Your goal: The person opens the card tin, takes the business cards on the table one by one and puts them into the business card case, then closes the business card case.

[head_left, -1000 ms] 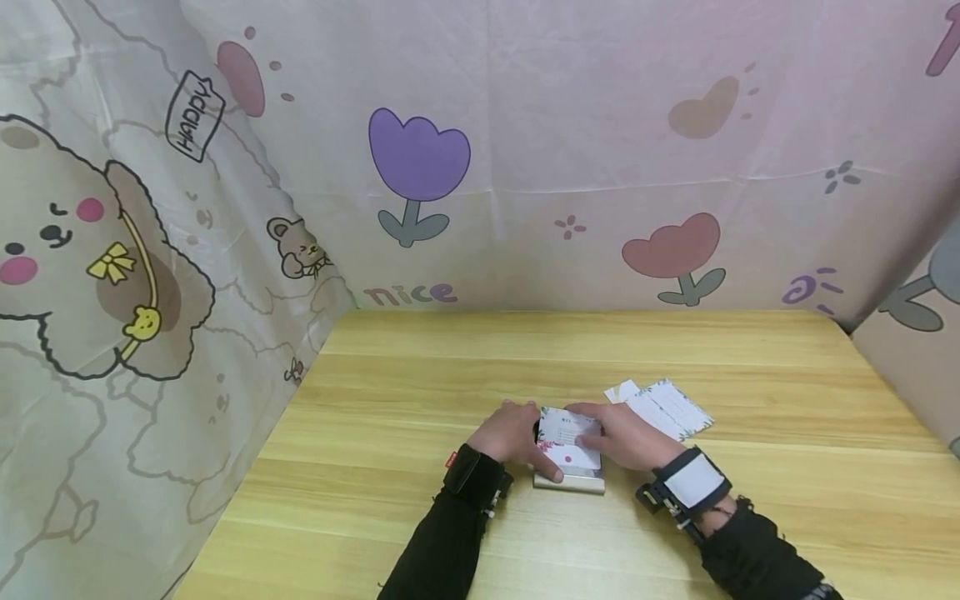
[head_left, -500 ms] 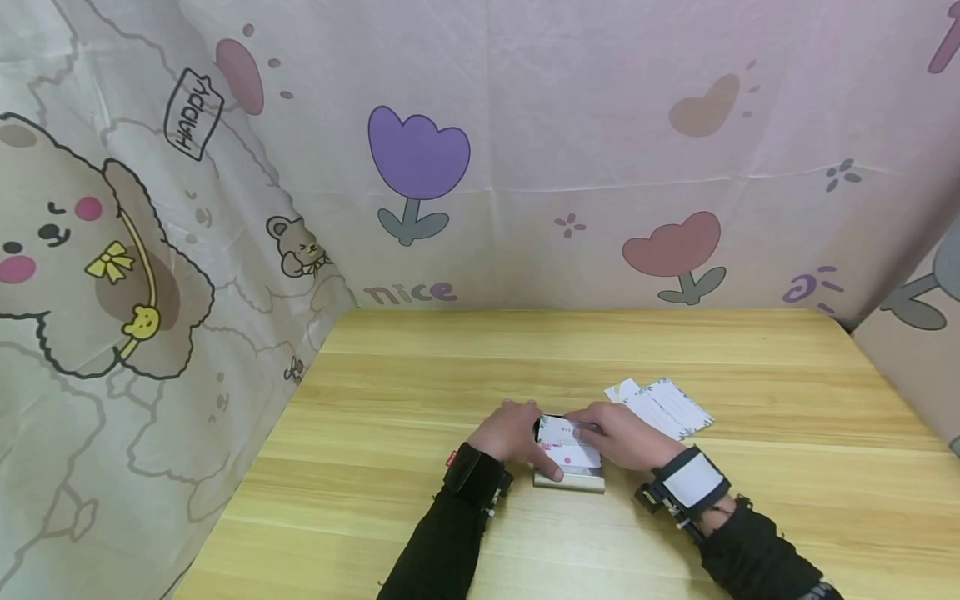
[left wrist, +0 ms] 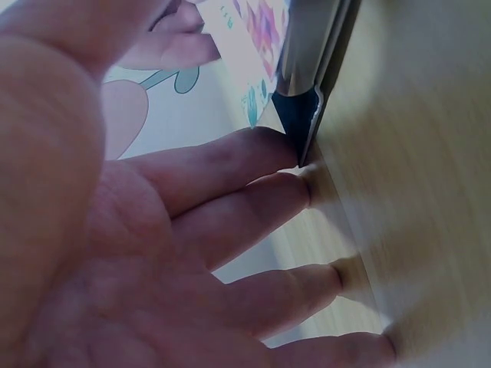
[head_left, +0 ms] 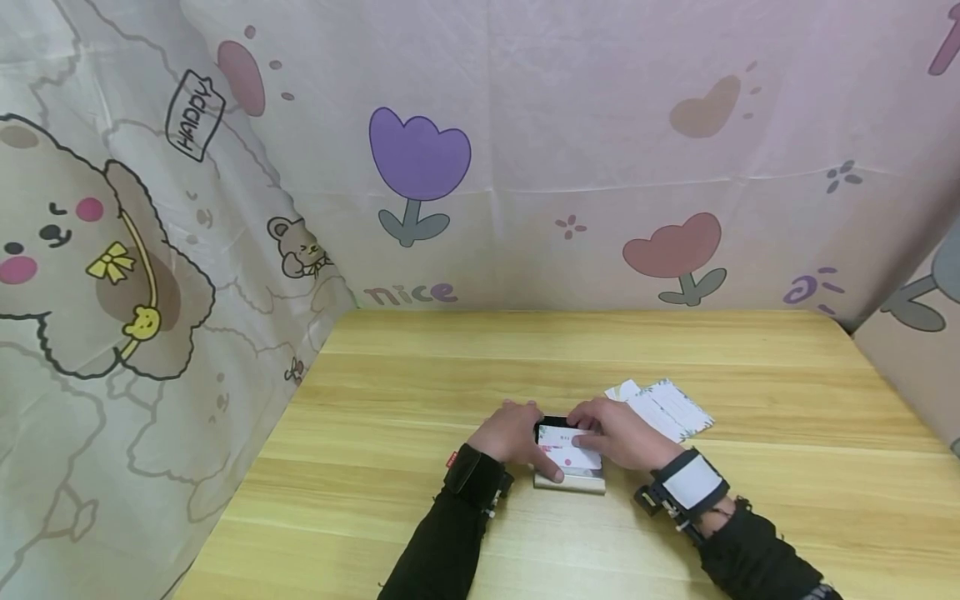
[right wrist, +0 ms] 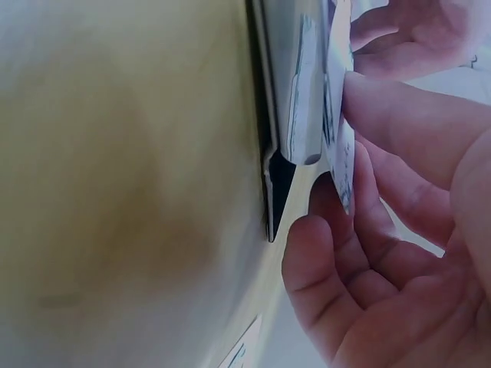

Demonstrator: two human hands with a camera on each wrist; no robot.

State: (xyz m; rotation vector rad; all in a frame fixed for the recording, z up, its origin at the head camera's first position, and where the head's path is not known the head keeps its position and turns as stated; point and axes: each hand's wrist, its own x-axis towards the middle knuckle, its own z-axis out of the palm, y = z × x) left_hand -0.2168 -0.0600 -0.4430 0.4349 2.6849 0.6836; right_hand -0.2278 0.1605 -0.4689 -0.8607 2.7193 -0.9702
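Note:
A flat card holder (head_left: 581,485) lies on the table, with a silver bar at its near end and a dark back at its far end. My left hand (head_left: 510,435) holds its left side, thumb by the silver bar. In the left wrist view the forefinger touches the holder's dark corner, and the other fingertips rest on the wood. A white card (head_left: 558,455) with pink flowers lies over the holder. My right hand (head_left: 626,433) pinches that card, thumb (right wrist: 391,115) on its face and fingers behind. In the right wrist view the card stands slightly off the holder's silver part (right wrist: 307,142).
Several white cards (head_left: 675,408) with leafy corners lie fanned on the wooden table (head_left: 450,358), just beyond the right hand. A printed cloth (head_left: 525,125) hangs behind the table and along its sides.
The right hand has drawn the white card toward the near end of the holder, uncovering more of the dark back. Its fingers have shifted slightly; the left hand has stayed still.

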